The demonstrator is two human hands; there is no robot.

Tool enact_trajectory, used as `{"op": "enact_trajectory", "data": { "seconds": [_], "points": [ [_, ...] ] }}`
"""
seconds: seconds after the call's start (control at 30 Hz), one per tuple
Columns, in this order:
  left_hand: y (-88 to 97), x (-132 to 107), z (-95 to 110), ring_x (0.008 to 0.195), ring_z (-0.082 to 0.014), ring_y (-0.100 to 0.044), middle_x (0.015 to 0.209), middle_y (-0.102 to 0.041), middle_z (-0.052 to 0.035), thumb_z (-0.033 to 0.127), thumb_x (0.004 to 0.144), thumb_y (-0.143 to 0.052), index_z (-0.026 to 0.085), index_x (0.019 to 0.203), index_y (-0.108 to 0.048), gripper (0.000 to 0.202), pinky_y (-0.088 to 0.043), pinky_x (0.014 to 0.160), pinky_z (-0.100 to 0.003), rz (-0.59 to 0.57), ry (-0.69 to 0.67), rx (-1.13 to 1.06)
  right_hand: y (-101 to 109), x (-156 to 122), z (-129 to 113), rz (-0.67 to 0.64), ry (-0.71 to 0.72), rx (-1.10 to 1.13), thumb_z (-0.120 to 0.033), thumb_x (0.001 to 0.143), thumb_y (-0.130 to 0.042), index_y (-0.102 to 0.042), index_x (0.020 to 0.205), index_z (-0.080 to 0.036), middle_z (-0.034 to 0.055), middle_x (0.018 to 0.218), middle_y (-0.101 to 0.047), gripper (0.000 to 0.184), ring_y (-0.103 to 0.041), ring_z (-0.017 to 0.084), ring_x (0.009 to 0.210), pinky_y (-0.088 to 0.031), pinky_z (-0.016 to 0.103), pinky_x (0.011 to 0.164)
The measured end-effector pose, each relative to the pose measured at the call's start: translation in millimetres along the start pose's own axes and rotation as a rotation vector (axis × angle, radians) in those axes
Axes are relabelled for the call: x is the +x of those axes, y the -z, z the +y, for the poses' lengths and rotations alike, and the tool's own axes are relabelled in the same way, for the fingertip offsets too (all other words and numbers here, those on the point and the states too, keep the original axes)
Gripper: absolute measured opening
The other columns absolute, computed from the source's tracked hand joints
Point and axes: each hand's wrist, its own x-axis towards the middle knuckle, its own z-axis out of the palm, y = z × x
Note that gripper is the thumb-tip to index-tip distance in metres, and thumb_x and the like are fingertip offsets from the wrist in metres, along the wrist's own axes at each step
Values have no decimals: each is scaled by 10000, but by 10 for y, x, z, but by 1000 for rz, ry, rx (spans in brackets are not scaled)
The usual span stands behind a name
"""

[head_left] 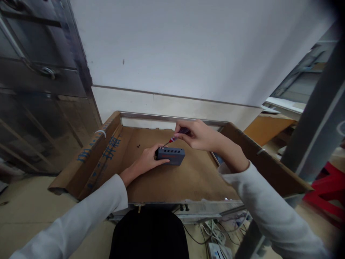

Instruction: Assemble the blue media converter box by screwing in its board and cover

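Note:
A small dark blue-grey box [170, 155] with a row of vent slots lies on a cardboard-covered work surface [172, 180]. My left hand [147, 159] is wrapped round its left end and holds it in place. My right hand [196, 135] is closed on a screwdriver [176, 136] with a dark handle and a red collar. Its thin shaft slants down to the left, and the tip meets the box's upper left corner.
Cardboard flaps [94, 154] stand up on the left and right of the surface. A white wall [175, 54] is behind, dark metal doors [35, 90] at left. A grey post [309, 144], a red stool [329, 194] and floor cables with a power strip [218, 241] are at right.

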Motion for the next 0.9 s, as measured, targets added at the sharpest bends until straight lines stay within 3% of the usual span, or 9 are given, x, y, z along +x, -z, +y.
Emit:
{"op": "enact_trajectory", "data": {
  "seconds": [0.23, 0.43, 0.5, 0.6, 0.73, 0.9],
  "points": [
    [21, 9, 23, 981, -213, -650, 1095, -678, -39, 453, 778, -669, 221, 1150, -534, 459, -491, 881, -340, -11, 29, -1, 128, 387, -100, -219, -95, -136, -310, 840, -565, -633, 783, -157, 58, 759, -695, 177, -567, 126, 635, -355, 243, 588],
    [31, 9, 38, 950, -215, -654, 1055, -688, -42, 454, 770, -680, 212, 1135, -541, 459, -498, 837, -330, -28, 71, -2, 103, 623, -174, -222, -202, -307, -543, 895, -412, -587, 690, -151, 82, 636, -620, 476, -518, 148, 568, -322, 284, 565],
    [25, 11, 27, 942, -219, -654, 1035, -691, -45, 458, 761, -687, 207, 1126, -545, 465, -497, 825, -331, -28, 85, -8, 86, 591, -187, -209, -223, -237, -480, 920, -383, -556, 802, -160, 75, 699, -632, 383, -516, 146, 581, -346, 282, 573],
    [13, 17, 2, 898, -216, -655, 986, -694, -42, 463, 748, -700, 199, 1101, -550, 465, -494, 797, -327, -25, 95, -7, 63, 506, -151, -210, -167, -73, -255, 883, -461, -469, 953, -179, 65, 852, -645, 104, -525, 138, 642, -394, 267, 601],
    [9, 28, -22, 845, -210, -649, 923, -687, -24, 471, 743, -703, 201, 1065, -549, 447, -485, 747, -308, -19, 98, 8, 38, 451, -93, -219, -69, 94, -103, 815, -491, -463, 938, -181, 46, 829, -649, 148, -570, 133, 689, -427, 248, 620],
    [16, 33, -20, 817, -206, -638, 897, -673, -18, 474, 750, -696, 200, 1027, -544, 418, -470, 729, -303, -20, 93, 21, 44, 486, -167, -164, -31, 19, -87, 776, -554, -552, 817, -166, 28, 741, -672, 89, -607, 127, 692, -421, 227, 619]
  ]
}}
